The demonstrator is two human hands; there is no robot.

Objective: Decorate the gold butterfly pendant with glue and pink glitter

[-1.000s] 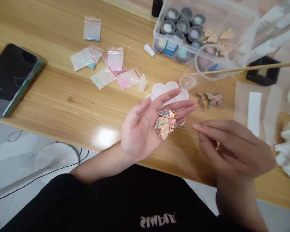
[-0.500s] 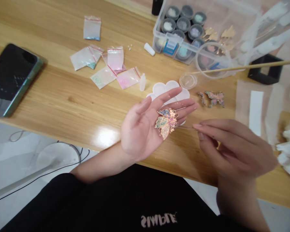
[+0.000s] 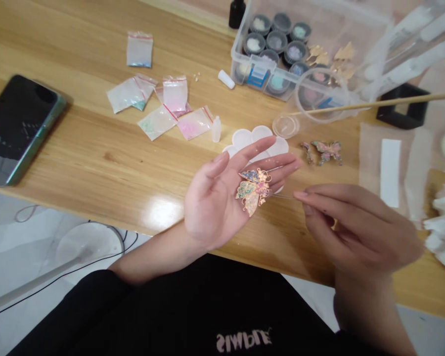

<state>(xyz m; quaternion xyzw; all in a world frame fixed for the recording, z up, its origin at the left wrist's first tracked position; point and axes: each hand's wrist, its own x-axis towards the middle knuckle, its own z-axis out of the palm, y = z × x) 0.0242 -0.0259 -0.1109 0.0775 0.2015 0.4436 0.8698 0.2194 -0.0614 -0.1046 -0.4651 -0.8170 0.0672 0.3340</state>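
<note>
The butterfly [image 3: 252, 190] lies coloured side up on your open left hand [image 3: 215, 205], fingers apart, probably so the palm steadies it and leaves its face within reach. Your right hand [image 3: 363, 227] pinches a thin tool [image 3: 284, 197] between its fingers, pointing at the butterfly's edge; whether the tip touches, you cannot tell. Your left fingers partly cover the white tray [image 3: 241, 138]; beyond, a stick [image 3: 385, 103] crosses above the table [image 3: 107, 163] near the box [image 3: 241, 54]
</note>
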